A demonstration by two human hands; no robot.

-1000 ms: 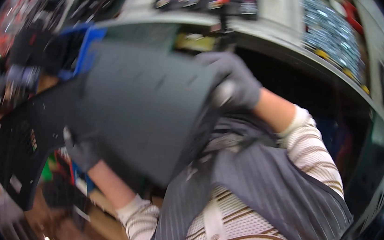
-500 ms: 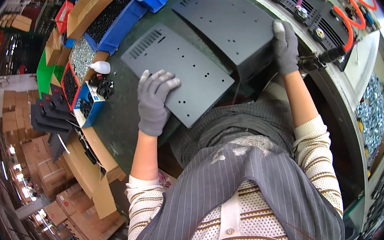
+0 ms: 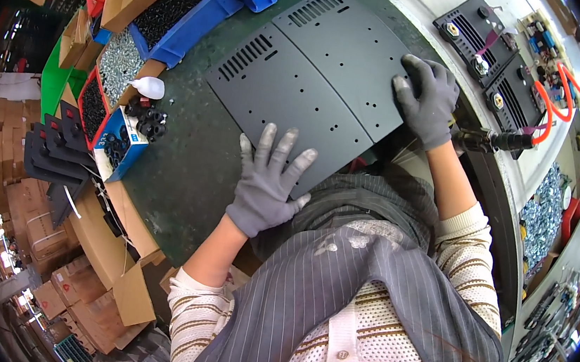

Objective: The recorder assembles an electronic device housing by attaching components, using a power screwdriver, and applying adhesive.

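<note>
The step in hand looks to be squaring two panels edge to edge: the left panel [image 3: 284, 103] lies flat to the right of the white bottle [image 3: 148, 87], and the right panel [image 3: 349, 54] meets its long side, farther right of that bottle. To do it well, press lightly and evenly from the outer sides, keep the slotted ends level, and avoid dragging, since the dark finish could scratch. The left hand [image 3: 266, 187], right of the bottle and on its near side, has its fingers spread, tips resting on the left panel and pinching nothing. The right hand [image 3: 428, 100], far to the right of the bottle, sits at the right panel's outer edge with thumb and forefinger parted, no pinch visible. Counted: two panels, each with one group of slots; one white bottle; two blue bins [image 3: 198, 30] beyond the bottle; one blue-sided carton [image 3: 128, 158] on its near left; two slotted black plates [image 3: 518, 90] and one orange hose [image 3: 562, 96] well to its right. The black knobs [image 3: 152, 124] just beside the bottle crowd too closely to count
</note>
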